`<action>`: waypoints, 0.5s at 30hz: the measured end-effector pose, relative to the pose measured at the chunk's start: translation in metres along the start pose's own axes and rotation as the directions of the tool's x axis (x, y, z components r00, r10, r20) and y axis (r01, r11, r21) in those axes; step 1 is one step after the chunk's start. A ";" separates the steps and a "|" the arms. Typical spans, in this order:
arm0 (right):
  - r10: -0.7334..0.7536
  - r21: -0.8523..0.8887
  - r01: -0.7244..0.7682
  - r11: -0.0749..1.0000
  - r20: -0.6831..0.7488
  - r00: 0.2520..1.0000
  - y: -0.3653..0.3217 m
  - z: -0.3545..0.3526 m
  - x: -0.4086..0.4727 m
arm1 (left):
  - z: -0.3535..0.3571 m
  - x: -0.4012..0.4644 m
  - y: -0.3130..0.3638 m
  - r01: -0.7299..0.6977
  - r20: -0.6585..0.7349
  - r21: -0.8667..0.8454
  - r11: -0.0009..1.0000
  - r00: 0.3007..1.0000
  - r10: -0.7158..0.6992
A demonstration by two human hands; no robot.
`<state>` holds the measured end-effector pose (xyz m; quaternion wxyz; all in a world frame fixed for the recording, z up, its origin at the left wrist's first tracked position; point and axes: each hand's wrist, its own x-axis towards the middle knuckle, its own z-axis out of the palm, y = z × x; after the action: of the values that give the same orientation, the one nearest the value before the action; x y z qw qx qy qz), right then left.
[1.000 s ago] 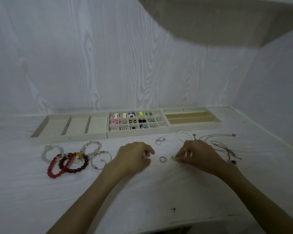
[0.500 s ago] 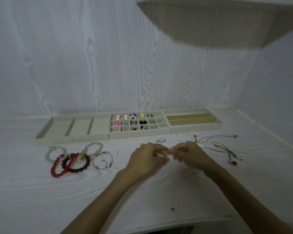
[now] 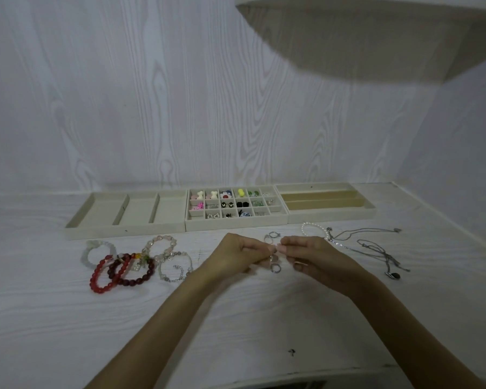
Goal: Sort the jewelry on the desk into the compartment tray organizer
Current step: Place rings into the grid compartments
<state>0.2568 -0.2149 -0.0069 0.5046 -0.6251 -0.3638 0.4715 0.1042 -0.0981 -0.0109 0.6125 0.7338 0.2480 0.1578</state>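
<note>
Three cream trays sit in a row at the back of the white surface (image 3: 54, 318). Left tray (image 3: 124, 227): three wide compartments, all bare. In front of it, a bracelet cluster: pale bead bracelet (image 3: 89, 255), bright red bead bracelet (image 3: 97, 279), dark red bead bracelet (image 3: 141, 277), clear pink bead bracelet (image 3: 163, 242), silver chain bracelet (image 3: 177, 272), overlapping each other. Middle tray (image 3: 236, 226): grid of small cells, most holding small coloured earrings or studs. Left hand (image 3: 230, 255) just in front of it, fingers curled, thumb and forefinger pinched at a small item too tiny to identify. Right hand (image 3: 312, 256) meets it fingertip to fingertip, also pinched; which hand has the hold, cannot tell. Silver ring (image 3: 275, 267) lies on the surface below the fingertips; two more rings (image 3: 271, 236) lie just behind the hands. Right tray (image 3: 331, 217): long slots running sideways, nothing visible inside. Before it, a pearl bracelet (image 3: 313, 226), then tangled silver necklaces (image 3: 373, 248) with a dark pendant (image 3: 394, 275) at the near end.
</note>
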 end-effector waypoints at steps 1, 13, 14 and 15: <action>0.004 0.010 -0.004 1.000 -0.012 1.000 0.000 -0.001 0.001 | -0.003 -0.002 0.001 0.022 0.042 -0.023 0.999 0.999 -0.021; 0.046 0.057 -0.046 0.997 -0.004 0.999 -0.003 0.003 0.005 | -0.018 -0.001 -0.016 -0.045 -0.097 0.747 0.663 0.979 0.177; 0.068 0.145 -0.071 0.987 0.028 0.997 -0.003 0.005 0.005 | -0.017 -0.001 -0.017 -0.061 -0.101 0.740 0.670 0.975 0.200; 0.086 0.226 -0.097 0.969 0.057 0.995 -0.004 0.006 0.006 | -0.016 -0.001 -0.016 -0.085 -0.104 0.701 0.708 0.970 0.220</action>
<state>0.2528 -0.2067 -0.0048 0.5422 -0.5676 -0.2899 0.5475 0.0922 -0.0841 -0.0233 0.2543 0.9096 0.2813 0.1695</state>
